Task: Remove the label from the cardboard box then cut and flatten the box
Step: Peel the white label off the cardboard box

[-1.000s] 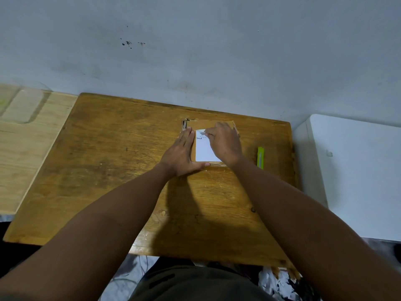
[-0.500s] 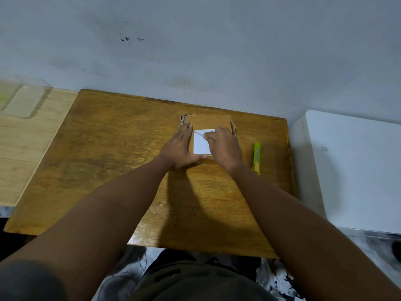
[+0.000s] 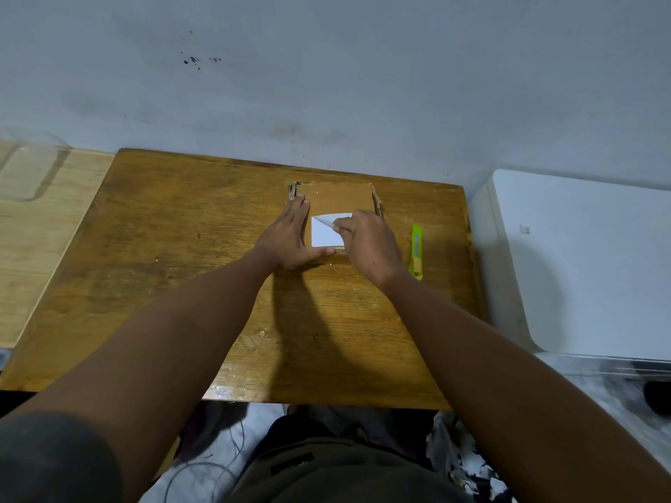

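Observation:
A small brown cardboard box (image 3: 336,197) lies at the back middle of the wooden table (image 3: 174,248). A white label (image 3: 324,235) is stuck on its top. My left hand (image 3: 288,237) lies flat with fingers spread, pressing on the box's left edge. My right hand (image 3: 368,243) pinches the label's upper corner, which is folded back and lifted off the cardboard. The label's right part is hidden under that hand.
A green utility knife (image 3: 417,254) lies on the table just right of my right hand. A white cabinet (image 3: 581,263) stands at the right, a lighter wooden surface (image 3: 40,226) at the left, the wall right behind the table.
My right hand has drawn the label's top corner back toward me, so more bare cardboard shows above the label. The left hand has kept its place on the box.

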